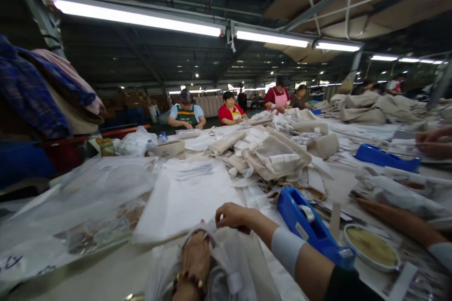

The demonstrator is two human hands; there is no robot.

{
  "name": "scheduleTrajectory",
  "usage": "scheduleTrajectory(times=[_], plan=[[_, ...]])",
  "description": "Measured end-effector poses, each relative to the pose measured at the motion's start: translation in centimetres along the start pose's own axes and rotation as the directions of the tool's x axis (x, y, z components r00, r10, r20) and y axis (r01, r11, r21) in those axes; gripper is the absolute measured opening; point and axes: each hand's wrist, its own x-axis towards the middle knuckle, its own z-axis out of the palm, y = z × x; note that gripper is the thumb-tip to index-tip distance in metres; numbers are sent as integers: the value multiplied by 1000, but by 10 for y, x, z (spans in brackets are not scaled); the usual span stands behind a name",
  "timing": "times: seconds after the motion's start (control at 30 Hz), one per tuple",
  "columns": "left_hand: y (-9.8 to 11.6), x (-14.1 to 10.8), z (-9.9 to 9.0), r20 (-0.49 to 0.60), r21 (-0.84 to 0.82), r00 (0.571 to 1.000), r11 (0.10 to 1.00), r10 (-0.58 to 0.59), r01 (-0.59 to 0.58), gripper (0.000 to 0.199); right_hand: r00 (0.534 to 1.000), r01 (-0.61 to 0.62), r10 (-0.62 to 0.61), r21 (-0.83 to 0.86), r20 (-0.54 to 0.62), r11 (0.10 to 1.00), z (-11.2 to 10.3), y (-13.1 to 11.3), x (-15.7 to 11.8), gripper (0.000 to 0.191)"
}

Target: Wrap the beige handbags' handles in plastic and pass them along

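Note:
My left hand (pixel 196 254), with a beaded bracelet at the wrist, is closed on the upper part of a clear plastic bag (pixel 229 256) in front of me; its fingertips are partly hidden. Beige cloth and a pale loop-like strap show through or beside the film. Just to the right, my right hand (pixel 231 215) has bent fingers pinched at the bag's top edge, and a pale band wraps that forearm. Beyond both hands lies a stack of flat white bags (pixel 187 195). A blue tape dispenser (pixel 307 223) stands beside my right forearm.
A heap of beige cloth pieces (pixel 278 150) fills the middle of the table. At right are another blue dispenser (pixel 386 157), a bowl of yellowish stuff (pixel 370 247) and a co-worker's arm (pixel 399 216). Large plastic sheeting (pixel 88 207) covers the left. Several people work across the table.

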Motion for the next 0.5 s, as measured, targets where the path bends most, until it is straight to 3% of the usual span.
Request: scheduleTrajectory(times=[0.07, 0.13, 0.3, 0.5], plan=[[0, 0, -2, 11, 54, 1000, 998, -9, 9, 26, 991, 29, -33, 35, 129, 999, 9, -3, 8, 15], [0, 1, -3, 23, 92, 1000, 996, -17, 15, 25, 981, 48, -61, 78, 184, 996, 14, -3, 12, 19], [2, -2, -4, 14, 159, 999, 987, -34, 31, 28, 981, 30, -54, 130, 184, 991, 14, 4, 14, 21], [6, -7, -5, -27, 295, 1000, 955, -15, 23, 29, 971, -78, 34, 177, 237, 981, -3, 1, 11, 16]])
